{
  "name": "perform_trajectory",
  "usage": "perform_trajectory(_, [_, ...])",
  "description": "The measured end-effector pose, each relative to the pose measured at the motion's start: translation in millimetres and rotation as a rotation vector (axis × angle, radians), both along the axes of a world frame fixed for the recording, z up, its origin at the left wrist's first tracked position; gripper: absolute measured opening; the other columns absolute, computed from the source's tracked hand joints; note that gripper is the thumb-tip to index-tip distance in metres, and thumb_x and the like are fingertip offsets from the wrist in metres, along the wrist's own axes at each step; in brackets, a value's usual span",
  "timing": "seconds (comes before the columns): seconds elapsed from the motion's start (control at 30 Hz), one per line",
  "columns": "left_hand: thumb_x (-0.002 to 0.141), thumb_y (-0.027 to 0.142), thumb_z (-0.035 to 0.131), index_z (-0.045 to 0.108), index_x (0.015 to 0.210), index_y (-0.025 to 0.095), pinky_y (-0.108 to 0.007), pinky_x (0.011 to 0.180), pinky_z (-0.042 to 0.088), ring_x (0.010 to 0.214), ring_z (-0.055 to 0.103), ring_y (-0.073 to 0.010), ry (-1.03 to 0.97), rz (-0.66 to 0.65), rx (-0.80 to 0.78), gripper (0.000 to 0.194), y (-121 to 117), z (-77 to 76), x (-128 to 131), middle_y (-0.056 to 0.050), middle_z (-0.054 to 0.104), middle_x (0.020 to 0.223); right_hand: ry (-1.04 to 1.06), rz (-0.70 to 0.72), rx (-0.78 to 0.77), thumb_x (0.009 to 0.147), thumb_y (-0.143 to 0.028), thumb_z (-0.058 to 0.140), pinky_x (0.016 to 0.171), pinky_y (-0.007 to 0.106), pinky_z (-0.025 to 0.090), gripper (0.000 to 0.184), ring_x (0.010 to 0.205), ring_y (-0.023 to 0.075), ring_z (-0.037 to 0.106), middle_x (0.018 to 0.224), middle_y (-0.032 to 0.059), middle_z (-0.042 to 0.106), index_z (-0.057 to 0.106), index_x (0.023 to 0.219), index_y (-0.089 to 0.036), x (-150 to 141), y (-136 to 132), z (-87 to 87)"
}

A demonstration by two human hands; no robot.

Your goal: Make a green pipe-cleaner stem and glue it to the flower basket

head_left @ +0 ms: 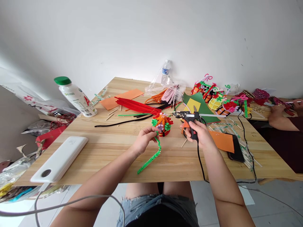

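Note:
My left hand (146, 138) pinches the upper end of a curled green pipe cleaner (151, 160), whose coiled length hangs down toward the table's front. Wrapped around the handle of a black glue gun (191, 117) is my right hand (200, 132). The gun's nozzle points left, above a small pipe-cleaner craft (162, 124) in orange, red, green and purple. That craft sits on the table just beyond my left fingers. A white glue stick (211, 115) juts from the back of the gun, and its black cord (200, 160) runs down toward the table edge.
Red pipe cleaners (138, 105) lie behind the craft. A white bottle with a green cap (77, 97) and a power bank (60, 159) stand left. Finished crafts (215, 102) and a phone (236, 151) are right. Another person's arm (284, 118) is at far right.

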State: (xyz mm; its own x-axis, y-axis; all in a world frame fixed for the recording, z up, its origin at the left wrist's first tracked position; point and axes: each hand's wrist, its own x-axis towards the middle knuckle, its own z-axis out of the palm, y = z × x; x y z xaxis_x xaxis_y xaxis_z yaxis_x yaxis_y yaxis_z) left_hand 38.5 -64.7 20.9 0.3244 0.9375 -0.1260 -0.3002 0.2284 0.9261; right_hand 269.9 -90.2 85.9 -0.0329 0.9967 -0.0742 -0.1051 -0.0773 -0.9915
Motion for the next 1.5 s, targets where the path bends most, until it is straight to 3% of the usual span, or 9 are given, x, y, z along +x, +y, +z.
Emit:
perform_trajectory(0.17, [0.062,0.030,0.070,0.065,0.078,0.014,-0.025,0.054,0.046,0.054,0.058,-0.0133,-0.002,-0.002,0.005,0.023,-1.8,0.1,-0.3,-0.002,0.065,0.060,0.125,-0.064,-0.016,0.078,-0.048,0.055,0.032,0.019,0.013,0.032,0.043,0.0069,0.021,0.067,-0.0022,0.045,0.060,0.092,-0.019,40.7,-14.0,3.1])
perform_trajectory(0.33, [0.062,0.029,0.071,0.066,0.080,0.014,-0.025,0.054,0.046,0.055,0.058,-0.0136,0.011,-0.008,0.000,0.024,-1.9,-3.2,-1.0,-0.002,0.065,0.061,-0.050,-0.277,0.084,0.080,-0.047,0.048,0.033,0.021,0.010,0.029,0.044,0.0086,0.013,0.066,-0.0042,0.033,0.061,0.091,-0.024,98.0,-49.2,6.1])
perform_trajectory(0.43, [0.063,0.029,0.071,0.066,0.080,0.014,-0.026,0.055,0.046,0.056,0.059,-0.0142,0.017,-0.002,-0.001,0.023,-0.4,-6.6,-1.7,-0.003,0.066,0.061,-0.107,-0.437,0.090,0.076,-0.044,0.056,0.033,0.021,0.018,0.023,0.043,0.0081,0.022,0.065,-0.0051,0.032,0.059,0.088,-0.025,127.5,-75.8,5.8])
perform_trajectory(0.6, [0.063,0.029,0.072,0.068,0.081,0.013,-0.027,0.054,0.047,0.055,0.059,-0.0148,0.029,-0.005,-0.006,0.024,-0.2,-9.8,-1.4,-0.003,0.066,0.061,-0.199,-0.599,-0.162,0.064,-0.042,0.072,0.035,0.022,0.035,0.031,0.045,0.0105,0.045,0.057,-0.0062,0.040,0.057,0.081,-0.021,160.3,-106.3,-14.2])
perform_trajectory(0.83, [0.060,0.029,0.074,0.067,0.079,0.013,-0.026,0.054,0.048,0.056,0.059,-0.0150,0.052,-0.015,-0.024,0.025,-0.4,-11.5,0.4,-0.004,0.066,0.062,-0.573,-0.475,-0.436,0.070,-0.039,0.066,0.032,0.020,0.029,0.024,0.040,0.0102,0.047,0.052,-0.0055,0.047,0.053,0.072,-0.019,163.5,-85.2,-54.5])
perform_trajectory(1.13, [0.059,0.028,0.074,0.067,0.077,0.013,-0.027,0.053,0.050,0.056,0.061,-0.0155,0.061,-0.021,-0.032,0.024,-2.9,-8.7,0.6,-0.003,0.066,0.063,-1.406,-0.275,-0.621,0.085,-0.046,0.054,0.053,0.030,0.048,0.037,0.071,0.0264,0.068,0.079,0.0160,0.069,0.069,0.091,-0.013,162.5,-60.3,-47.5])
perform_trajectory(1.23, [0.058,0.028,0.074,0.067,0.076,0.013,-0.027,0.053,0.050,0.056,0.061,-0.0156,0.068,-0.032,-0.035,0.025,-4.7,-8.7,2.1,-0.004,0.066,0.062,-1.704,-0.298,-0.547,0.087,-0.040,0.055,0.064,0.034,0.048,0.035,0.086,0.0311,0.067,0.095,0.0217,0.070,0.071,0.093,-0.010,151.4,-48.9,-38.0])
perform_trajectory(1.33, [0.057,0.028,0.075,0.068,0.076,0.013,-0.027,0.052,0.050,0.056,0.060,-0.0155,0.069,-0.029,-0.041,0.026,-4.6,-8.8,2.7,-0.004,0.066,0.062,-1.778,-0.346,-0.239,0.090,-0.028,0.051,0.071,0.032,0.047,0.026,0.092,0.0273,0.065,0.101,0.0171,0.070,0.072,0.099,-0.015,143.3,-25.8,-29.5])
perform_trajectory(1.5, [0.057,0.029,0.075,0.067,0.077,0.013,-0.025,0.053,0.050,0.056,0.060,-0.0144,0.068,-0.024,-0.042,0.028,-3.3,-8.0,2.5,-0.003,0.067,0.062,-1.793,0.082,0.155,0.086,-0.015,0.057,0.083,0.030,0.043,0.021,0.106,0.0253,0.055,0.108,0.0112,0.069,0.073,0.100,-0.017,144.0,24.9,-29.3])
